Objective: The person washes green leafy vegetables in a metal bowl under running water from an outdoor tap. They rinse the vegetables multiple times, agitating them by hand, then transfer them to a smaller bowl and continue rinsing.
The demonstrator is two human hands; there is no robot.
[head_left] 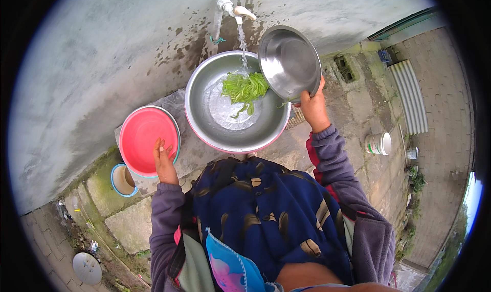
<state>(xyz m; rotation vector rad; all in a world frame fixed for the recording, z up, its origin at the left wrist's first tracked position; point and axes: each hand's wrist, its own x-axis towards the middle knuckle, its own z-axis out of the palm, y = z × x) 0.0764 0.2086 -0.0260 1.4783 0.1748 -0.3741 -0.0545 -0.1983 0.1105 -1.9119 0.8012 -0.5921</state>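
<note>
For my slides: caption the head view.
Right hand holding a tilted metal bowl by a basin of greens, tap running.

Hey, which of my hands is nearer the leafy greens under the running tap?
Right. Your right hand holds the tilted metal bowl, to the right of the leafy greens. Your left hand is farther off, at the red basin's right-hand edge.

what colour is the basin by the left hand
The round basin is pinkish red inside; see head view.

Your right fingers (307,99) hold a tipped shiny bowl (290,61) by green leaves (244,88) in a big basin (222,131). Water (242,41) falls from the tap (235,9). Your left fingers (160,150) are near the red bowl (143,138).
</note>
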